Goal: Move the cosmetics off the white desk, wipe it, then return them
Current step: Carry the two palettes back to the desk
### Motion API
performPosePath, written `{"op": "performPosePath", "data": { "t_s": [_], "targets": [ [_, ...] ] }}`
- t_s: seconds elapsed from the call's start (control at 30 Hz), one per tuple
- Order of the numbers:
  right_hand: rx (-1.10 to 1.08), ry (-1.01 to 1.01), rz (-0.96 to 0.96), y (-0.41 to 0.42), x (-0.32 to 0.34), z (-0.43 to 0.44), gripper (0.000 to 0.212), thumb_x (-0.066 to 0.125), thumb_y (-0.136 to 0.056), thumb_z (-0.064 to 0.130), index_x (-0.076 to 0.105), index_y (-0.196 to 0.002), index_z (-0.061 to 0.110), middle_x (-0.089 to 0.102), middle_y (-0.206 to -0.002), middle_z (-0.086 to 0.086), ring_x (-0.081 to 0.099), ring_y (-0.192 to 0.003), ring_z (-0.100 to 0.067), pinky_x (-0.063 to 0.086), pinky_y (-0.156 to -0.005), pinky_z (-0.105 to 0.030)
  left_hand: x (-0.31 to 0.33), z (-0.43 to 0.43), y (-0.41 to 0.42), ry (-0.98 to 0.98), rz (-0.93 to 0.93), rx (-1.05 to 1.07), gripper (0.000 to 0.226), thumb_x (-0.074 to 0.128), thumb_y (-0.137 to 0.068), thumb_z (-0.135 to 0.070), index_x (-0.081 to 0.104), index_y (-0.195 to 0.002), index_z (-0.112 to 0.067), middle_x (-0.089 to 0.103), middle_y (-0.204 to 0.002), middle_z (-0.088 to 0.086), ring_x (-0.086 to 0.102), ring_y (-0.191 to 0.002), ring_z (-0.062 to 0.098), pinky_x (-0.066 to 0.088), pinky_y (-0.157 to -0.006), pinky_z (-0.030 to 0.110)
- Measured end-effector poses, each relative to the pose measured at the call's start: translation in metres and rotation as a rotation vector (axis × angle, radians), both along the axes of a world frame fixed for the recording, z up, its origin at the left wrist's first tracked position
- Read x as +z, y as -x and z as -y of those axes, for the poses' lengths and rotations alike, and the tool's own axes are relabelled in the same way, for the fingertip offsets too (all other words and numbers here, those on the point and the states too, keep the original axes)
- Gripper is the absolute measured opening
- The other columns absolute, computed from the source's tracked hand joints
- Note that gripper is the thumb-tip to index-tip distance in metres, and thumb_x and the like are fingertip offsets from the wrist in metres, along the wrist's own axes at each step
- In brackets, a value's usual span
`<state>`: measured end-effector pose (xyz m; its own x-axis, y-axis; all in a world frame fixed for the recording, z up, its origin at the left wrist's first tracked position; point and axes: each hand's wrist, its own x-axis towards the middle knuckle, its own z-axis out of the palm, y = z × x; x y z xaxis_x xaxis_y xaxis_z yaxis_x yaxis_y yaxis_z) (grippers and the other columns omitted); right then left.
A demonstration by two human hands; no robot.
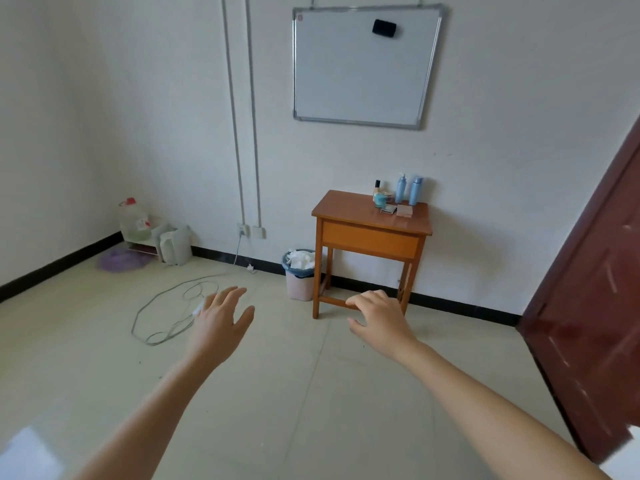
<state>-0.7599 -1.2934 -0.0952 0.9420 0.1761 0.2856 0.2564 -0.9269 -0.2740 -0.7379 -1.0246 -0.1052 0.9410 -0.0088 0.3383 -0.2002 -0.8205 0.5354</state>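
Cosmetics (396,197) stand grouped at the back right of a brown wooden desk (349,211) against the far wall: two blue bottles upright, a small dark-capped bottle, a teal jar, flat compacts in front; no white desk is in view, so which stage of the task this is cannot be fixed with certainty; judged from the layout, the items sit on a side surface and both hands are far from them. Left hand (221,318) is spread wide and holds nothing; right hand (379,317) is loosely open, fingers curled down, also empty. Next move calls for walking forward to within reach. Floor between is mostly open; a loose cable (162,306) loops to the left; a waste bin (299,277) stands just beside the desk's left legs; a dark red door (588,289) narrows the right side.
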Motion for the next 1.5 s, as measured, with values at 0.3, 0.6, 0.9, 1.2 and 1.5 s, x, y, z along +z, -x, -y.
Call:
{"op": "performPosePath", "data": {
  "t_s": [0.3,0.6,0.9,1.2,1.5],
  "targets": [
    [-0.058,0.02,0.007,-0.07,0.013,-0.021,0.036,0.048,-0.091,0.03,0.049,-0.125,0.02,0.052,-0.128,0.002,0.04,-0.121,-0.016,0.029,-0.097,-0.03,0.004,-0.017,-0.075,0.09,0.029,-0.102,0.042,0.051,-0.091,-0.023,0.045,-0.132,-0.012,0.046,-0.138,0.004,0.032,-0.129,0.023,0.03,-0.102,0.035],
    [-0.022,-0.048,0.045,-0.212,0.012,-0.039,0.035,0.05,-0.091,0.028,0.05,-0.124,0.019,0.054,-0.126,0.0,0.041,-0.12,-0.018,0.031,-0.097,-0.032,0.012,-0.044,-0.203,0.07,0.029,-0.058,0.042,0.052,-0.091,-0.024,0.046,-0.131,-0.016,0.047,-0.136,0.002,0.034,-0.124,0.021,0.034,-0.098,0.034],
    [0.093,-0.064,0.035,-0.362,0.001,-0.094,0.034,0.052,-0.089,0.025,0.053,-0.122,0.015,0.054,-0.128,-0.003,0.042,-0.119,-0.018,0.035,-0.096,-0.029,-0.013,-0.087,-0.323,0.139,-0.021,0.063,0.039,0.052,-0.09,-0.024,0.049,-0.128,-0.015,0.05,-0.133,0.004,0.037,-0.121,0.021,0.034,-0.097,0.034],
    [-0.045,-0.022,-0.01,-0.491,-0.014,-0.111,0.035,0.052,-0.09,0.027,0.05,-0.124,0.019,0.053,-0.128,0.0,0.042,-0.118,-0.019,0.033,-0.094,-0.03,-0.025,-0.092,-0.496,0.172,-0.041,-0.076,0.041,0.049,-0.092,-0.025,0.045,-0.132,-0.016,0.046,-0.138,0.003,0.032,-0.128,0.021,0.033,-0.1,0.034],
    [-0.306,-0.082,-0.077,-0.576,-0.023,-0.094,0.039,0.052,-0.09,0.028,0.047,-0.128,0.02,0.05,-0.13,0.004,0.039,-0.123,-0.014,0.034,-0.102,-0.032,-0.029,-0.065,-0.653,0.19,-0.132,-0.291,0.038,0.051,-0.091,-0.024,0.049,-0.128,-0.015,0.049,-0.135,0.001,0.035,-0.127,0.02,0.033,-0.1,0.032]
  ]
}}
